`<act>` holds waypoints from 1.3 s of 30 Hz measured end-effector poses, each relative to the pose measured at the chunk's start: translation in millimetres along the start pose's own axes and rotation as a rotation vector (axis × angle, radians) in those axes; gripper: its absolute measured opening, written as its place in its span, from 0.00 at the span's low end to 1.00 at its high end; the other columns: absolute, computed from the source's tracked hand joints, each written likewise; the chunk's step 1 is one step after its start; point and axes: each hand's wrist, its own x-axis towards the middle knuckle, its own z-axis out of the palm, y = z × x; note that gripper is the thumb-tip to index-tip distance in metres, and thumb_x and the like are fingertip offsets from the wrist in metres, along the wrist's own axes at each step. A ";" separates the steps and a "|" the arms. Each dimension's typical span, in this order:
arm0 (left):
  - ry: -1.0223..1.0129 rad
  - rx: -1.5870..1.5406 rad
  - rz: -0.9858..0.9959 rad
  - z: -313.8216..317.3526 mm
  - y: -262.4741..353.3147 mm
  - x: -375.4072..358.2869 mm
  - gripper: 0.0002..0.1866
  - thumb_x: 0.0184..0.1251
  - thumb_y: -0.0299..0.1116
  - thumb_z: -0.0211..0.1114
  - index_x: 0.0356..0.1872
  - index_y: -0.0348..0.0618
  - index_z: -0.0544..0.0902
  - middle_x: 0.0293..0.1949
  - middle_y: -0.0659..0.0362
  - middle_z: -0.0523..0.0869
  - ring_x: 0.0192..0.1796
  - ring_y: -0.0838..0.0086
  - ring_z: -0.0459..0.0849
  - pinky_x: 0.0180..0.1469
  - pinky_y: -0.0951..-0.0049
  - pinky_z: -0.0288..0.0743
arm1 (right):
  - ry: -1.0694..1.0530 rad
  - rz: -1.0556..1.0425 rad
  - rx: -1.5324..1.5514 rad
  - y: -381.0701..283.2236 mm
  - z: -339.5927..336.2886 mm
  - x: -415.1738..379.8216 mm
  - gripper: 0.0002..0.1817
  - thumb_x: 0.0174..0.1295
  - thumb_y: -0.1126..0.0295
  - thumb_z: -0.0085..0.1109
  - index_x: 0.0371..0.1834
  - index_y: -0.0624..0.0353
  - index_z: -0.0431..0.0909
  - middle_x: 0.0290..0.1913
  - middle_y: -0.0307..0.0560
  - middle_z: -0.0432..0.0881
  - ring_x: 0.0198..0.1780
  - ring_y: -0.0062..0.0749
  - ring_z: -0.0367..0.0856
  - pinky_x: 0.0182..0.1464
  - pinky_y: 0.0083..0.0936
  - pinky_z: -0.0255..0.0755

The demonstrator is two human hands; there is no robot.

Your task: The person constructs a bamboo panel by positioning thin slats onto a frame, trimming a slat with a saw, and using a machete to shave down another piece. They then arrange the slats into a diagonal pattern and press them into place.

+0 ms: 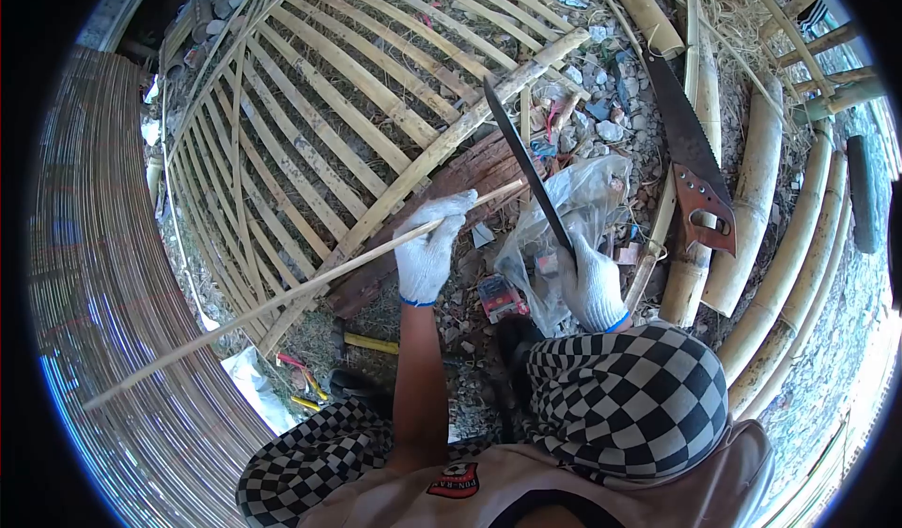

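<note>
My left hand (432,246), in a white knitted glove with a blue cuff, is closed around a long thin bamboo strip (310,288). The strip slants from the lower left up past my fist, its short end pointing right. In my right hand (592,284), gloved the same way, is a machete (528,166) with a long dark blade. Its blade angles up and to the left, close to the strip's short end, and my fingers hide the handle. Beneath both hands lies a weathered reddish-brown plank (376,279).
A slatted bamboo frame (329,105) lies ahead on rubble ground. To the right are a handsaw (693,152) and several bamboo poles (752,209). A clear plastic bag (583,199) sits near my right hand; a yellow-handled tool (371,343) and red-handled pliers (303,375) lie lower left.
</note>
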 end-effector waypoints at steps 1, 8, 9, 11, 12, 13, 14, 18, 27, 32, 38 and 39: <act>-0.024 0.034 -0.050 3.1 5.8 0.0 0.08 0.69 0.13 0.67 0.45 0.30 0.90 0.51 0.45 0.93 0.58 0.58 0.91 0.64 0.61 0.85 | 0.026 -0.032 -0.009 -6.5 -4.7 -1.3 0.12 0.73 0.65 0.60 0.54 0.57 0.81 0.33 0.60 0.88 0.37 0.62 0.89 0.39 0.51 0.80; -0.131 0.058 0.111 14.4 17.9 8.6 0.09 0.68 0.11 0.67 0.44 0.31 0.89 0.52 0.43 0.92 0.60 0.54 0.91 0.65 0.58 0.85 | 0.063 -0.032 -0.025 13.1 14.2 2.7 0.09 0.75 0.65 0.58 0.48 0.59 0.81 0.29 0.58 0.87 0.32 0.60 0.88 0.36 0.51 0.80; -0.144 0.091 0.131 12.5 17.2 8.3 0.08 0.68 0.12 0.67 0.44 0.31 0.89 0.52 0.43 0.92 0.60 0.54 0.91 0.64 0.58 0.86 | 0.063 -0.033 -0.012 14.4 15.5 2.7 0.11 0.75 0.68 0.58 0.55 0.60 0.82 0.30 0.63 0.85 0.32 0.63 0.87 0.32 0.50 0.77; -0.175 0.151 0.177 10.8 13.6 10.8 0.08 0.68 0.12 0.68 0.44 0.30 0.89 0.51 0.43 0.92 0.60 0.54 0.91 0.63 0.59 0.86 | 0.056 -0.032 -0.058 18.0 20.0 4.4 0.11 0.75 0.68 0.58 0.54 0.60 0.82 0.29 0.62 0.85 0.32 0.63 0.87 0.32 0.51 0.77; -0.165 0.125 0.168 9.9 10.5 11.3 0.08 0.68 0.12 0.68 0.44 0.30 0.89 0.51 0.44 0.92 0.60 0.55 0.91 0.63 0.59 0.86 | 0.054 -0.031 -0.083 20.9 21.9 4.9 0.11 0.75 0.67 0.58 0.53 0.60 0.82 0.29 0.62 0.85 0.32 0.63 0.87 0.32 0.51 0.77; -0.153 0.099 0.159 8.5 7.3 10.6 0.08 0.68 0.13 0.68 0.44 0.30 0.90 0.51 0.45 0.93 0.59 0.56 0.91 0.63 0.59 0.86 | 0.028 -0.019 -0.103 24.6 23.3 5.4 0.10 0.75 0.67 0.58 0.53 0.60 0.82 0.29 0.62 0.84 0.32 0.63 0.87 0.32 0.51 0.77; -0.140 0.074 0.148 6.8 5.1 9.5 0.08 0.68 0.13 0.69 0.44 0.30 0.90 0.51 0.45 0.93 0.59 0.57 0.91 0.63 0.60 0.86 | 0.000 -0.009 -0.123 28.6 24.7 6.4 0.10 0.75 0.67 0.58 0.52 0.60 0.82 0.29 0.62 0.84 0.32 0.63 0.87 0.32 0.51 0.77; -0.132 0.089 0.118 2.5 5.8 10.8 0.08 0.68 0.14 0.69 0.44 0.29 0.90 0.50 0.45 0.93 0.59 0.57 0.91 0.63 0.60 0.86 | 0.080 -0.061 -0.093 14.0 12.7 7.4 0.09 0.74 0.68 0.59 0.50 0.60 0.81 0.28 0.61 0.83 0.32 0.63 0.87 0.32 0.50 0.77; -0.142 0.109 0.137 1.0 3.9 17.9 0.08 0.68 0.13 0.69 0.45 0.30 0.90 0.50 0.45 0.93 0.58 0.58 0.91 0.63 0.61 0.85 | -0.034 -0.027 -0.182 32.9 19.9 5.0 0.12 0.71 0.69 0.61 0.54 0.61 0.81 0.29 0.61 0.85 0.31 0.62 0.87 0.34 0.51 0.79; -0.161 0.180 0.097 -1.2 9.1 14.6 0.09 0.68 0.12 0.67 0.45 0.30 0.89 0.51 0.44 0.93 0.59 0.57 0.91 0.64 0.61 0.85 | 0.110 -0.114 -0.094 11.3 12.4 4.4 0.12 0.73 0.65 0.60 0.53 0.58 0.81 0.28 0.60 0.84 0.30 0.62 0.87 0.33 0.52 0.78; -0.175 0.135 0.142 -1.6 5.6 15.3 0.08 0.68 0.13 0.68 0.45 0.30 0.89 0.52 0.43 0.92 0.59 0.56 0.91 0.64 0.61 0.85 | 0.014 -0.031 -0.175 35.0 24.0 5.2 0.12 0.73 0.67 0.59 0.55 0.58 0.83 0.29 0.61 0.86 0.31 0.61 0.87 0.32 0.52 0.77; -0.168 0.145 0.114 -3.0 7.0 12.0 0.08 0.68 0.13 0.68 0.45 0.30 0.89 0.51 0.43 0.92 0.59 0.56 0.91 0.64 0.61 0.85 | 0.064 -0.056 -0.091 20.6 16.4 5.2 0.12 0.73 0.68 0.59 0.54 0.60 0.82 0.29 0.62 0.85 0.31 0.61 0.87 0.32 0.51 0.77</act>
